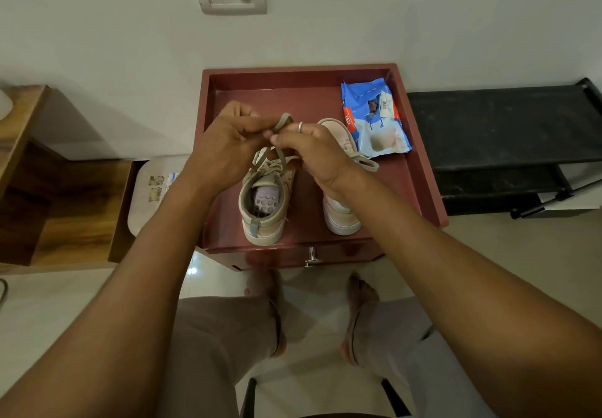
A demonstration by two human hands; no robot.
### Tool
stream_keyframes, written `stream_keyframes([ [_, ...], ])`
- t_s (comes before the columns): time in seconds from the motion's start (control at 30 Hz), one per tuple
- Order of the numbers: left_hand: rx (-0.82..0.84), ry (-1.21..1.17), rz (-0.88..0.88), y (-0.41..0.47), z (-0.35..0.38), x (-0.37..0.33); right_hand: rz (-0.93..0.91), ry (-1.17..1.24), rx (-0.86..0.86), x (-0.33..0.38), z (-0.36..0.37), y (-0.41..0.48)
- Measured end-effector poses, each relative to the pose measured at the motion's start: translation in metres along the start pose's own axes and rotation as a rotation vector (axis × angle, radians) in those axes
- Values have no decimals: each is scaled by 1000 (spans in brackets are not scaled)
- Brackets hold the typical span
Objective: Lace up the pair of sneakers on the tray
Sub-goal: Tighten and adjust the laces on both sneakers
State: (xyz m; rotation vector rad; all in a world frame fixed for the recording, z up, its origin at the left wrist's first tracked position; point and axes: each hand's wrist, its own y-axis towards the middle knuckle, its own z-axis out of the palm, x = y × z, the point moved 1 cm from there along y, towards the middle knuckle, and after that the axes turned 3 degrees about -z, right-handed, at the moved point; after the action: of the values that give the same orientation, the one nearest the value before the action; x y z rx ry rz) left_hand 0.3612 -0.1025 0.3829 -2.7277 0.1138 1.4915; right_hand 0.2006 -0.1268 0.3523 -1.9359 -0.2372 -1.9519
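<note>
Bearing sneakers [264,222], maroon tray [299,74] near wall [423,10]

One head-worn wide-angle view, looks forward and steeply down, close above the tray [303,98], wall [97,43] across the top, floor [312,313] along the bottom.

Matt red-brown tray [420,170], glossy crinkled plastic packet [374,118], shiny metal knob [312,255]

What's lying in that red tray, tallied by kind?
Sneakers: 2, the left sneaker and the right sneaker
Blue packet: 1
Total: 3 in the tray
The lace pinched by the left hand and the right hand counts with the left sneaker.
</note>
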Motion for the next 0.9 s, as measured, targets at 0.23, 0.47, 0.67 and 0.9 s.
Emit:
stream_keyframes([
  [0.23, 34, -104, -41, -2, 0, -2, -94, -27, -20, 0, -4, 0],
  [0.47, -26, 114, -11, -2, -1, -4, -241, -269, -88, 13, -6, -6],
  [0.67, -103, 316, 56, 0, -5, -10, -243, -289, -184, 15, -4, -9],
  [0.9, -127, 374, 39, 0, -4, -13, -318, -310, -116, 14, -4, -10],
])
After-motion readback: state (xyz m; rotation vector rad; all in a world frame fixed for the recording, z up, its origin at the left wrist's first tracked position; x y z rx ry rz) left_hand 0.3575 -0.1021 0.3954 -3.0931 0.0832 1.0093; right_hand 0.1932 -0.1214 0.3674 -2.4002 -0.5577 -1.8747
